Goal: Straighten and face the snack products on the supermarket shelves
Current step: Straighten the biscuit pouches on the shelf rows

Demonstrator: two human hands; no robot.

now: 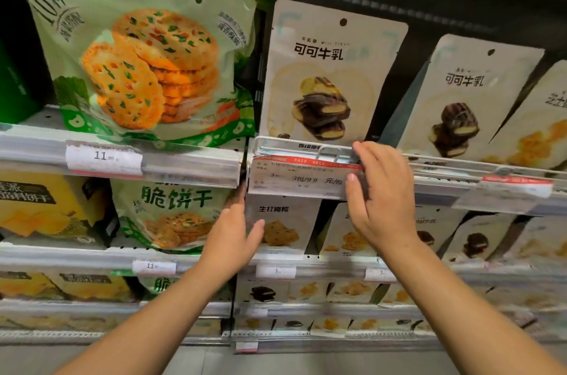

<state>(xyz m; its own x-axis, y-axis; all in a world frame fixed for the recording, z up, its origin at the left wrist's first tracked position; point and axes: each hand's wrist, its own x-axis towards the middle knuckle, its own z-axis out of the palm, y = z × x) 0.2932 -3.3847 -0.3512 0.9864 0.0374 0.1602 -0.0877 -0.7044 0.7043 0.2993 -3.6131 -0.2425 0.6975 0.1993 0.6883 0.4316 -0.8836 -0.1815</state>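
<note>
At frame centre, your right hand (380,193) pinches the red-and-white sale price tag (302,176) below the white cocoa-milk biscuit pouch (331,74). Your left hand (234,235), fingers straight, seemingly touches a partly hidden white cracker pouch (282,226).

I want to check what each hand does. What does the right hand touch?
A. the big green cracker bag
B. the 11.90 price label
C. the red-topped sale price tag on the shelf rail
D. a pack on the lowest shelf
C: the right hand pinches the right end of the sale price tag, thumb on its front.
</note>
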